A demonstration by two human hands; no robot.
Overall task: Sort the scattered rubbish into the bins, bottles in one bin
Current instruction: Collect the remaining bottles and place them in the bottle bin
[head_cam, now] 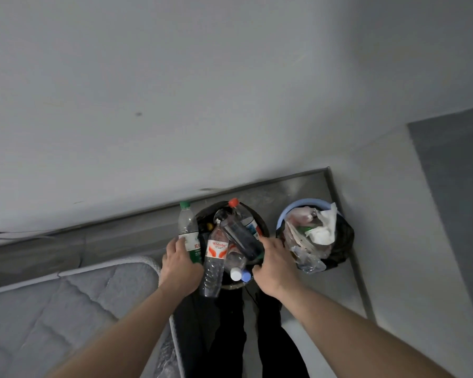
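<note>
- Left hand (181, 264) grips the green-cap bottle (188, 231), fingers curled round its label, at the left rim of the dark bin (261, 218).
- Right hand (274, 264) lies on the right rim of that bin, fingers bent over the lower end of a dark bottle (241, 236); cannot tell if it grips it.
- Dark bin is piled with bottles: a red-label bottle (215, 261) hangs over the near rim, a red-cap bottle (245, 216) stands at the back, and white and blue caps (241, 274) show near the front.
- Blue bin (291, 207) stands just right, stuffed with bags and paper (322, 227).
- Both bins stand on the floor (298, 186) by the wall.
- Mattress (52, 304) at lower left.
</note>
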